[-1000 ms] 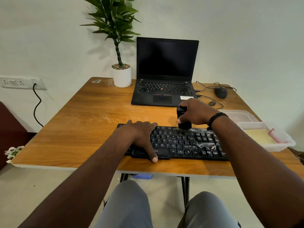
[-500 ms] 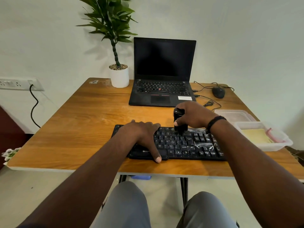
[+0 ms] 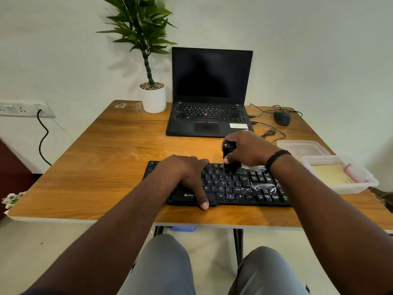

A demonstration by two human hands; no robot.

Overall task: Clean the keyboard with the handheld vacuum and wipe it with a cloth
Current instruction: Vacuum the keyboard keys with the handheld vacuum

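Observation:
A black keyboard (image 3: pixel 238 188) lies near the front edge of the wooden table (image 3: pixel 102 167). My left hand (image 3: pixel 187 177) rests flat on the keyboard's left half, thumb over its front edge. My right hand (image 3: pixel 246 150) grips a small black handheld vacuum (image 3: pixel 228 146) upright, its lower end on the keys of the top rows, right of the keyboard's middle. A yellow cloth (image 3: pixel 329 174) lies inside a clear plastic tub (image 3: pixel 361 186) at the table's right edge.
An open black laptop (image 3: pixel 208 116) sits behind the keyboard, with a white potted plant (image 3: pixel 153 99) to its left and a black mouse (image 3: pixel 281 118) with cables to its right. A clear lid (image 3: pixel 302 146) lies behind the tub. A wall socket (image 3: pixel 25 109) is at left.
My right hand has slid the vacuum a little to the left along the keyboard's top rows. My left hand stays in place on the keyboard.

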